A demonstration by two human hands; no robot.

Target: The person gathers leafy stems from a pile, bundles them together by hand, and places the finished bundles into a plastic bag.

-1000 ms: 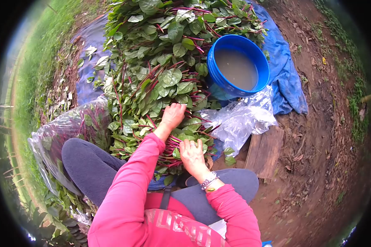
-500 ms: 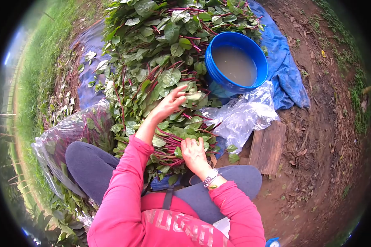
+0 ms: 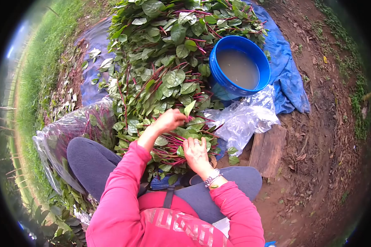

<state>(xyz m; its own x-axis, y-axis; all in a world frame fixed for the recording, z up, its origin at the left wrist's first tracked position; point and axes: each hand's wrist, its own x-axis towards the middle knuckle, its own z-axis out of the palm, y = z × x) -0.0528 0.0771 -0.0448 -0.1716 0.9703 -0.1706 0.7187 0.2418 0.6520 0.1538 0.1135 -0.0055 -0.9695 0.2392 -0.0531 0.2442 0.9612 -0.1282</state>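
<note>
A large pile of Malabar spinach [image 3: 152,82], green leaves on purple-red stems, lies in front of me. My left hand [image 3: 170,120] is closed in a pinch on a Malabar spinach sprig [image 3: 189,108], whose pale leaf sticks up past the fingers. Close to my lap lies a bunch of Malabar spinach stems [image 3: 171,152], the cut ends pointing left and toward me. Over the right side of this bunch my right hand [image 3: 196,155] is curled, fingers pressed onto it; its thumb and the underside are hidden.
A blue bucket [image 3: 213,68] of murky water stands right of the pile, on a blue tarp [image 3: 286,78]. Crumpled clear plastic [image 3: 245,117] and a wooden board [image 3: 268,150] lie nearer me. On the left, a clear plastic bag [image 3: 55,142] holds more greens beside my knee.
My left hand has drawn back toward me from over the pile, its spread fingers now closed on a sprig. My right hand stays on the bunch.
</note>
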